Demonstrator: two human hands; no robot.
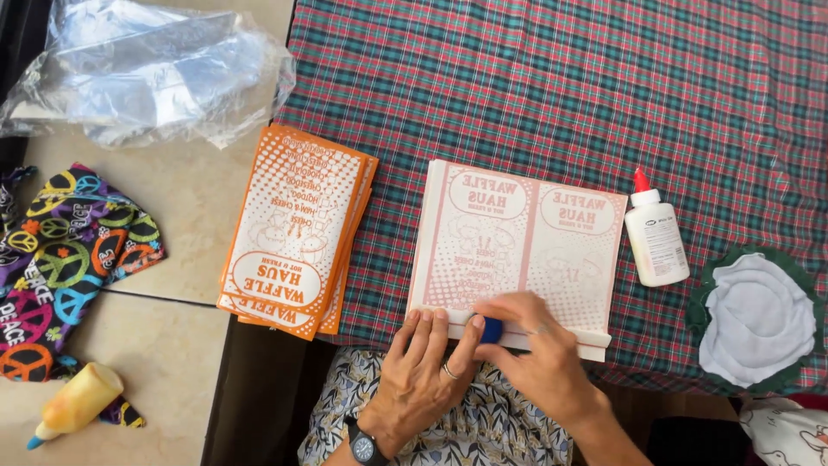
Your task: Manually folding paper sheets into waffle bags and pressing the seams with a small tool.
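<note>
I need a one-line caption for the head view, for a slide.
Left hand presses a pale printed paper sheet on a plaid tablecloth while right hand holds a small blue object at its folded edge.

On the tablecloth [561,86], the flat printed sheet [517,242] lies between the bag stack [297,229] at left and glue bottle [655,237] at right

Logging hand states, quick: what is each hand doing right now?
Left hand: open, flat on the paper.
Right hand: holding a blue object.

Matt paper sheet [517,250] on woven plaid cloth [552,86]; glossy plastic glue bottle [655,237].
</note>
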